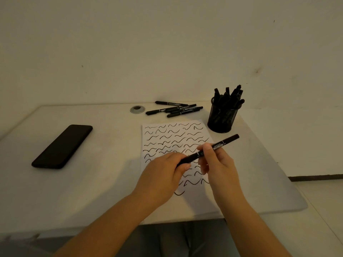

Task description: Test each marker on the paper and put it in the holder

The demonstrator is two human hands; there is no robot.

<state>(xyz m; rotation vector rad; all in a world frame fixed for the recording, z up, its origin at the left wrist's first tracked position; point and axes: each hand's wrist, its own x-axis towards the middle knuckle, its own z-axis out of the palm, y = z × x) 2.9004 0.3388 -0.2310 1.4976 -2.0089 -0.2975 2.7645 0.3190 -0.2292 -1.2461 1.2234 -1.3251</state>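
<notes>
A black marker (225, 141) is held slanted above the white paper (167, 138), which is covered with several black squiggles. My right hand (216, 160) pinches the marker at its middle. My left hand (167, 171) grips the marker's lower end, where the cap or tip is hidden by the fingers. A black mesh holder (221, 117) stands beyond the paper's far right corner with several markers upright in it. Several more black markers (174, 109) lie in a loose pile past the paper's far edge.
A black phone (62, 146) lies on the left of the white table (104, 182). A round metal grommet (137, 109) sits near the wall, left of the loose markers. The table's right edge runs close to the holder.
</notes>
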